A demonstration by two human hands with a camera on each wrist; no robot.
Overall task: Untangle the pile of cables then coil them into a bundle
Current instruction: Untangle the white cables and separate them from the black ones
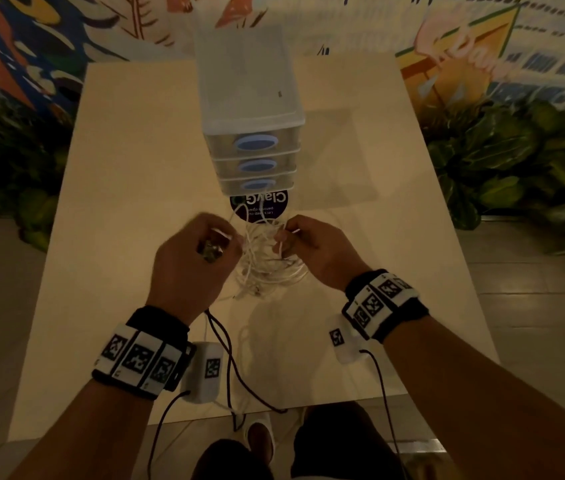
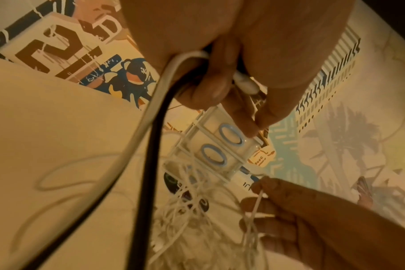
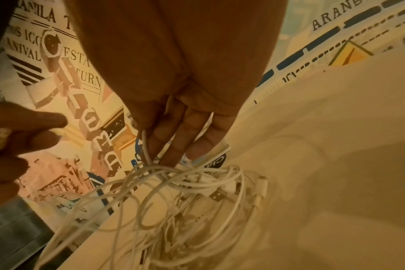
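A tangle of thin white cables hangs between my two hands above the cream table; several USB plugs show in the knot. My left hand grips a white cable end together with a black cable that trails down past my wrist. My right hand pinches a white strand at the top of the tangle, its other fingers reaching down into the loops. The tangle drapes down onto the table.
A clear plastic three-drawer unit with blue oval handles stands just beyond the hands, on a dark round sticker. The table's near edge is by my legs. Leafy plants and a painted wall surround the table.
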